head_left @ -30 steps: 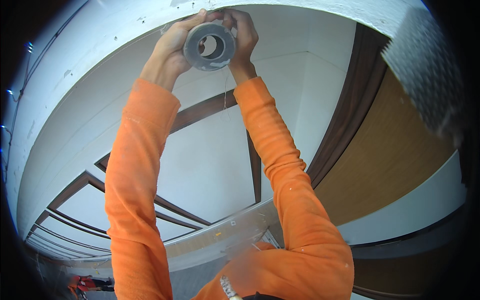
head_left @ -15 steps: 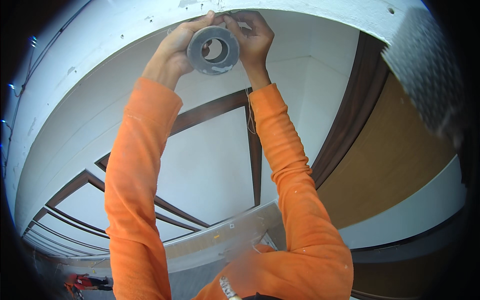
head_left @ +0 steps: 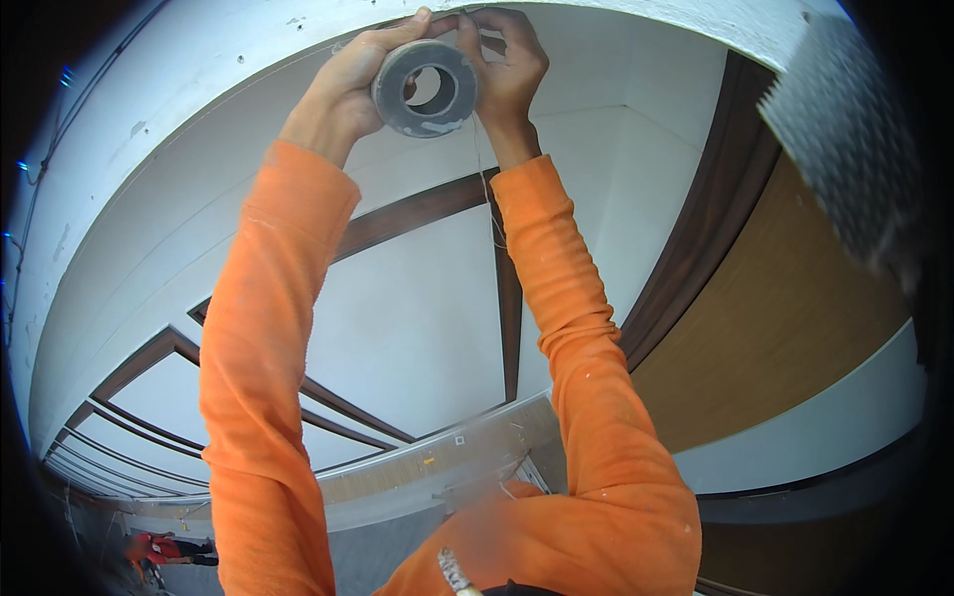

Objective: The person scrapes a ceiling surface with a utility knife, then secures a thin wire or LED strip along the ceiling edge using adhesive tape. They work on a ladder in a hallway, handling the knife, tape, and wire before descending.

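Observation:
Both my arms, in orange sleeves, reach up to the lower edge of a white beam (head_left: 189,79). My left hand (head_left: 343,99) is closed on a grey ring-shaped roll (head_left: 394,99) with a wide hole and a pale smear on its lower rim. Just right of the roll, my right hand (head_left: 514,74) has its fingers bent and pinched together against the beam's edge. A thin string (head_left: 480,149) hangs below this hand towards the right sleeve. What the right fingertips hold is too small to make out, and the left fingers are partly behind the roll.
A thin line runs along the beam's edge to the left. White panels with dark brown frames (head_left: 417,214) lie behind my arms. A blurred grey textured object (head_left: 845,139) fills the upper right. Dark cables (head_left: 50,149) cross at the far left. A person in red (head_left: 159,548) is far off, lower left.
Both hands and the roll sit slightly higher in the picture. The string now hangs in view from just under the right hand. The left hand has kept its grip on the roll.

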Demonstrator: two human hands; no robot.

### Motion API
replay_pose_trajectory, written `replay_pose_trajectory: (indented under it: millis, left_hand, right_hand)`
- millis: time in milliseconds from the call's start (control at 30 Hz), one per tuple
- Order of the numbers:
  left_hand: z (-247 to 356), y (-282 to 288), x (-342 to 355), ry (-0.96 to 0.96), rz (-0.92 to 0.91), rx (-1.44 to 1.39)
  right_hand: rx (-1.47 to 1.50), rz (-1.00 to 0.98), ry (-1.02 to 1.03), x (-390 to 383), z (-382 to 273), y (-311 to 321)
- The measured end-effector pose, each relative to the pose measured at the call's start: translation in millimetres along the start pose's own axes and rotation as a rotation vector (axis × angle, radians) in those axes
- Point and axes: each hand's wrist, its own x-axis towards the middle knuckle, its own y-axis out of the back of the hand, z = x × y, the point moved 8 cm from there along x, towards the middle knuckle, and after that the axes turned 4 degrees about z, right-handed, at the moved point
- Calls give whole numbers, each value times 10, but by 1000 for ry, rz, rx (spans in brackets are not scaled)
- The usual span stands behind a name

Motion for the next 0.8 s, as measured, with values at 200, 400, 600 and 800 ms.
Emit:
replay_pose_trajectory:
  millis: [200, 400, 600, 800]
  left_hand:
    - [29, -116, -54, 34, -3, 2]
    - [5, -21, 53, 13, -28, 41]
    - [37, 12, 30, -15, -25, 51]
    - [9, -30, 53, 10, 0, 31]
  right_hand:
    - [-64, -50, 118, 95, -12, 5]
    - [-53, -62, 116, 87, -5, -30]
    - [-3, -14, 100, 53, -9, -81]
    - [34, 34, 128, 75, -40, 4]
